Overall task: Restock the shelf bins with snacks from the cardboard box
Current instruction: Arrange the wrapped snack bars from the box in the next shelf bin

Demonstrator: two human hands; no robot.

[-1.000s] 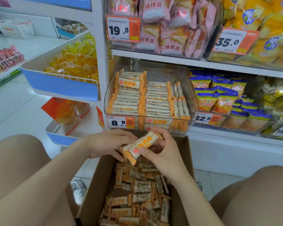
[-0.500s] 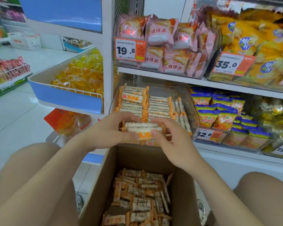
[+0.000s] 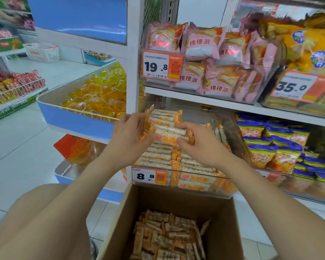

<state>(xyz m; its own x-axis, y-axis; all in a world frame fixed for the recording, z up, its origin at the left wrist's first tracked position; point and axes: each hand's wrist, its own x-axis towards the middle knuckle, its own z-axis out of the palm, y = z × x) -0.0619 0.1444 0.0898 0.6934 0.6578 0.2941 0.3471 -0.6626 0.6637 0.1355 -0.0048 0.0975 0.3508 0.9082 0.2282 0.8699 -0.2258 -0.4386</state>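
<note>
Here, a small stack of snack bars (image 3: 167, 131) is held between both hands just above the rows in the clear bin (image 3: 204, 188) on the lower shelf. Its left end is gripped by the curled left hand (image 3: 127, 139), and its right end is pinched by the right hand (image 3: 203, 147). The placing step is judged to be in hand. Next, the stack should be lowered flat, lined up with the rows, and released. Many bars are left in the cardboard box (image 3: 176, 199), nearer and below.
</note>
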